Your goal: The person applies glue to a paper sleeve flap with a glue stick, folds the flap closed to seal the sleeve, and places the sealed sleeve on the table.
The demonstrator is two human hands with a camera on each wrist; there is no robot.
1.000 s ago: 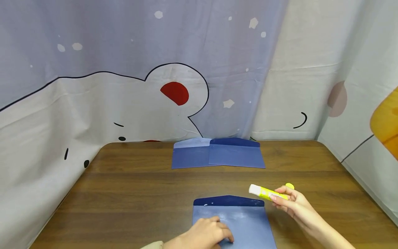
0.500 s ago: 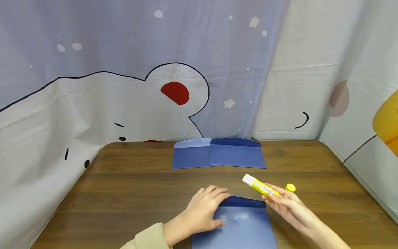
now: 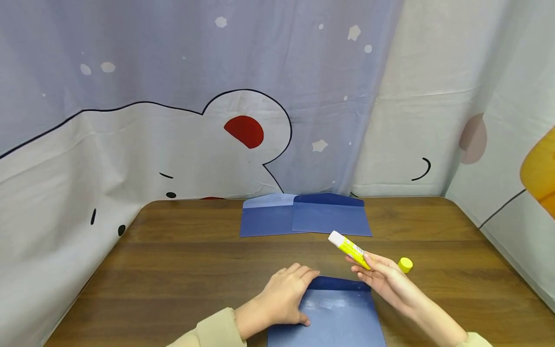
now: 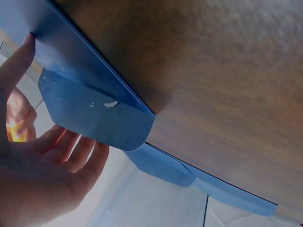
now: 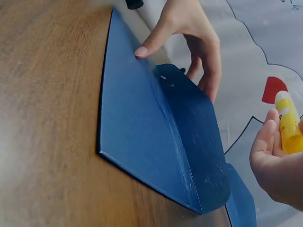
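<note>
left hand (image 3: pixel 284 296): spread wide, thumb on near envelope (image 3: pixel 340 323), fingers behind flap (image 3: pixel 337 284) (perhaps steadying it). right hand (image 3: pixel 390 282): gripping glue stick (image 3: pixel 350 249), tip (image 3: pixel 336 238) up, likely to avoid smears.

glue stick (image 3: pixel 350 249) now farther left

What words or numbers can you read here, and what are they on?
None that I can read.
Glue stick: printing on its side, too small and blurry to read.
Curtain: black squiggles at the right wrist picture's top right corner, cut off; I can't tell if they're letters.
Front envelope, back envelopes and yellow cap: no writing that I can see.
</note>
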